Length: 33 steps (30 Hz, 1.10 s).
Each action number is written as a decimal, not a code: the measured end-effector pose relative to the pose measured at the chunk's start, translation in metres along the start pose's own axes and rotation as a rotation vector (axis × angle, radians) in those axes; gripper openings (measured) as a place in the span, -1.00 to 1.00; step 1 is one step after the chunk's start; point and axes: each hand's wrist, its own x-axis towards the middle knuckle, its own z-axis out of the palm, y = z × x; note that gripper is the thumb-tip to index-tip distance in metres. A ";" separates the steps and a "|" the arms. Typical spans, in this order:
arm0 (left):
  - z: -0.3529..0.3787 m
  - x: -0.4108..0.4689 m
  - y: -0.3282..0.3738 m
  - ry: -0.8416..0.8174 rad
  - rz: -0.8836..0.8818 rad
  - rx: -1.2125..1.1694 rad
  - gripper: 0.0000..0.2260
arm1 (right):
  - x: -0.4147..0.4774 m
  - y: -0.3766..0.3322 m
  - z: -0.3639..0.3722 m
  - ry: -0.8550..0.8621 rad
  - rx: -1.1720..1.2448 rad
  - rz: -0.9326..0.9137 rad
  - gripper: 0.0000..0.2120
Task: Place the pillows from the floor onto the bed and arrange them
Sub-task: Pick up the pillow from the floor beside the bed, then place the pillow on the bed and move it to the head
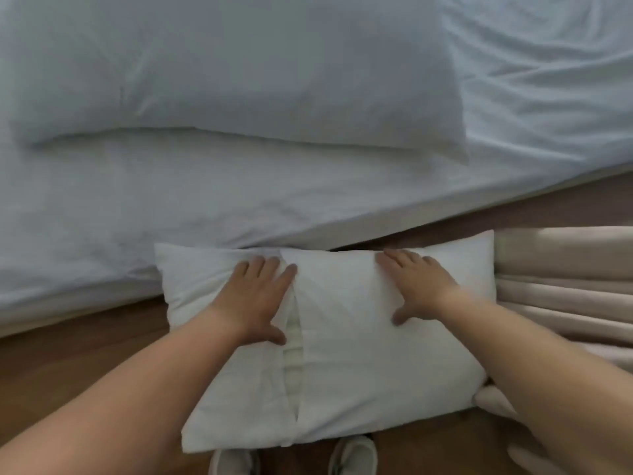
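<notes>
Left hand (255, 298) and right hand (416, 286) lie flat, fingers spread, on the white rectangular fabric pillow (342, 354); no legible writing.

The pillow on the floor (359, 354) wears matt white woven cloth, creased, like the pillow on the bed (222, 70). The bed sheet (531, 97) is wrinkled pale cotton-like fabric. The floor (78, 347) looks like smooth brown wood, and the beige blanket (565, 286) has a soft sheen.
</notes>
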 end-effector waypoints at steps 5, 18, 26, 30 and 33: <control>0.044 0.038 0.011 0.011 -0.052 0.085 0.15 | 0.059 0.002 0.040 -0.030 0.078 -0.019 0.15; -0.062 -0.111 0.032 -0.245 0.083 -0.160 -0.68 | -0.119 -0.052 -0.037 -0.134 0.104 -0.156 -0.68; -0.393 -0.117 -0.130 0.604 -0.223 0.121 -0.48 | -0.101 -0.041 -0.422 0.591 0.127 -0.133 -0.41; -0.432 -0.111 -0.184 0.547 -0.467 0.189 -0.29 | -0.060 -0.069 -0.496 0.612 0.008 -0.005 -0.10; -0.381 -0.099 -0.193 0.331 -0.454 0.107 -0.19 | -0.031 -0.101 -0.456 0.392 0.000 -0.040 0.05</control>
